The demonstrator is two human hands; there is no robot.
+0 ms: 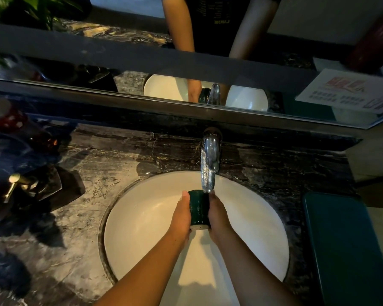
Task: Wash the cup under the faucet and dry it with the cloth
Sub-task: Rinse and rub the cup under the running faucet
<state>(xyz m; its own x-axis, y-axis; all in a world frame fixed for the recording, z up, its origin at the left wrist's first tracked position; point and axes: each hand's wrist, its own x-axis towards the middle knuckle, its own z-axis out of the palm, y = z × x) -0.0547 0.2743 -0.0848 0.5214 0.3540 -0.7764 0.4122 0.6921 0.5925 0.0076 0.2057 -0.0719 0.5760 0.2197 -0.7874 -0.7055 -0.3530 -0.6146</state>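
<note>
green cup [199,208] under faucet [210,160] | left hand [181,214] and right hand [218,215] both hold it tight | over white sink [142,217]

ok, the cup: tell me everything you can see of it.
The cup is small, dark green and glossy, glazed ceramic by its look, with no handle in view. It lies tipped, pale base toward the camera, far end right by the tip of the faucet. The left hand and right hand hold its sides, above the white sink. Whether water runs is unclear.
</note>
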